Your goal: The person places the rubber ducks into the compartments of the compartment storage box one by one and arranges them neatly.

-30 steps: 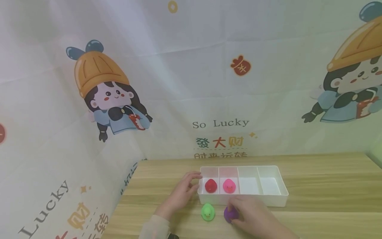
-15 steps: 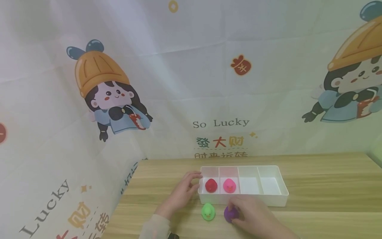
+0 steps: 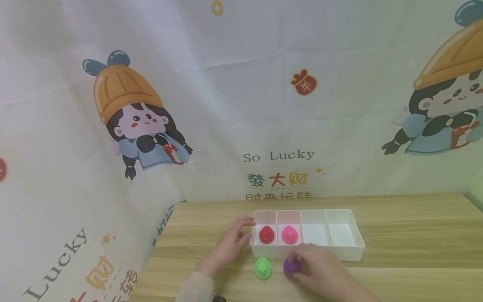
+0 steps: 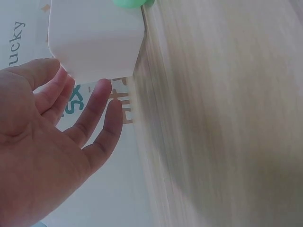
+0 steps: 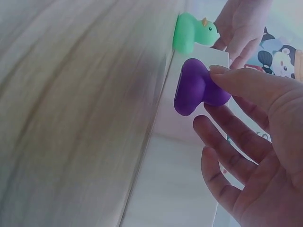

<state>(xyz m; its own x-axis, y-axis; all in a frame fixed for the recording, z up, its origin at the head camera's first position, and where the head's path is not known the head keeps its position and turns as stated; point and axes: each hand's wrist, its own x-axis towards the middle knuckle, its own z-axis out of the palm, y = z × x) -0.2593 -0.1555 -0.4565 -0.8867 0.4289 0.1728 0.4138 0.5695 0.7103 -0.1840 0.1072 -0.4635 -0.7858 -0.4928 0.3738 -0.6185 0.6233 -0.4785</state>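
My right hand [image 3: 320, 266] pinches a purple rubber duck [image 5: 196, 90] by its head, between thumb and fingers. The right wrist view shows the duck's base slightly off the wooden table, just in front of a white divided tray [image 3: 307, 251]. My left hand [image 3: 232, 241] lies at the tray's left end, fingers spread and loosely bent, fingertips at its rim and end wall [image 4: 99, 64]. A green rubber duck [image 3: 263, 268] stands on the table before the tray, left of the purple one. Inside the tray, a red duck [image 3: 266, 235] sits in the leftmost compartment and a pink duck [image 3: 290, 235] in the one beside it.
The wooden table [image 3: 415, 235] runs back to a printed white cloth [image 3: 234, 105] that hangs behind and on the left. Thin dividers [image 3: 326, 228] split the tray; its two right compartments show bare floors.
My right hand and the purple duck have risen a little from the table. The left hand, the tray and the other ducks stay where they were.
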